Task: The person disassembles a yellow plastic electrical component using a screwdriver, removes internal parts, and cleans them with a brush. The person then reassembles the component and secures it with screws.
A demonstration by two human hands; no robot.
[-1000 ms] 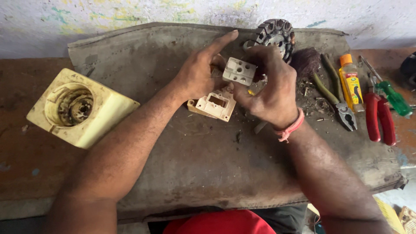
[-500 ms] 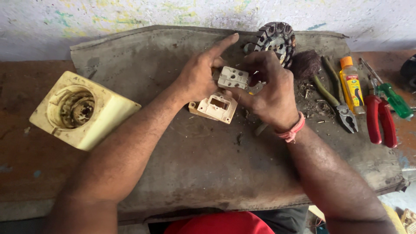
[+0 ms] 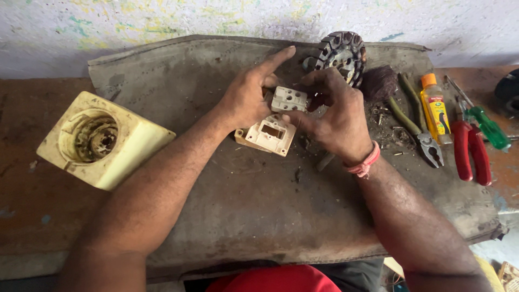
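Switch block point(image 3: 289, 99) shifted left, both hands point(image 3: 246, 100) point(image 3: 338, 116) gripping; yellow bottle point(image 3: 435, 108) right.

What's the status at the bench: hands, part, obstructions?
Both hands, left and right, pinch small white socket block. Cream cover plate lies just below. Nothing blocking; pliers off right.

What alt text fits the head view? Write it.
Both hands, left hand and right hand, hold a small white plastic block above a cream switch plate on a worn grey mat; pliers lie right.
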